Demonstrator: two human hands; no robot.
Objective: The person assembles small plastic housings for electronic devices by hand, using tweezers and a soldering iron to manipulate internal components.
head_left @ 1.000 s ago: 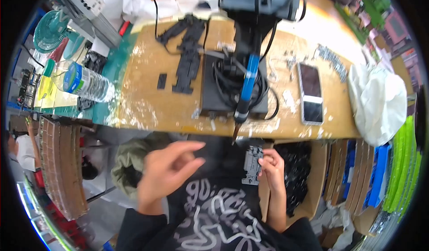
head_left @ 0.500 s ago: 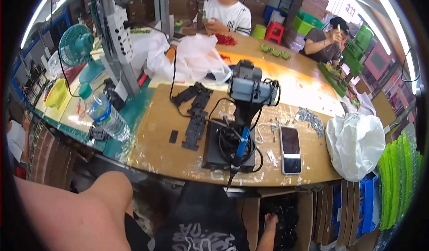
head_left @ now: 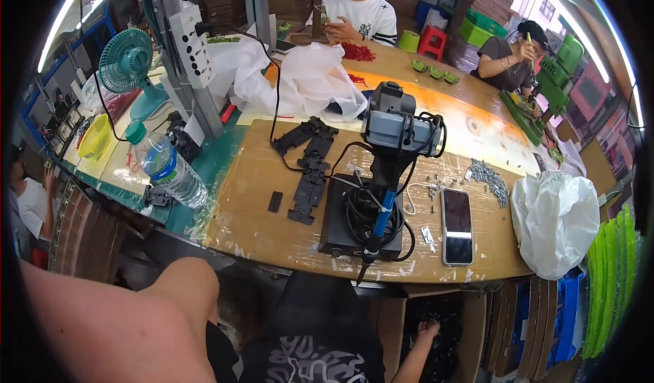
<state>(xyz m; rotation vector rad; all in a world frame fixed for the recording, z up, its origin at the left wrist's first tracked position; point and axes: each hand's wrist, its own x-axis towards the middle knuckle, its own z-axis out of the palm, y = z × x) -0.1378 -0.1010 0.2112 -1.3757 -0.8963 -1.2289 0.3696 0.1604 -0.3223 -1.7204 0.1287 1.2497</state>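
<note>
My right hand (head_left: pixel 428 329) is down in an open carton (head_left: pixel 473 339) below the table edge, among many small black parts (head_left: pixel 443 356). Its fingers look curled; anything within them is too small to make out. At the lower left my bare left arm (head_left: pixel 109 328) shows, but the left hand is out of view. Above, on the table, an electric screwdriver (head_left: pixel 383 214) with a blue band hangs tip down in front of a black box (head_left: pixel 334 223) and coiled cable. Linked black plastic parts (head_left: pixel 311 182) lie left of it, beside a small black rectangular piece (head_left: pixel 274 202).
A phone (head_left: pixel 457 226), a pile of screws (head_left: pixel 488 178) and a white bag (head_left: pixel 553 223) lie to the right. On the left stand a water bottle (head_left: pixel 167 168) and a green fan (head_left: pixel 129 66). Two people sit across the table, one by a green press (head_left: pixel 555 76).
The whole view has shifted, so the table appears farther right. My right hand stays in the carton, its fingers a little differently placed. Nothing on the table has moved.
</note>
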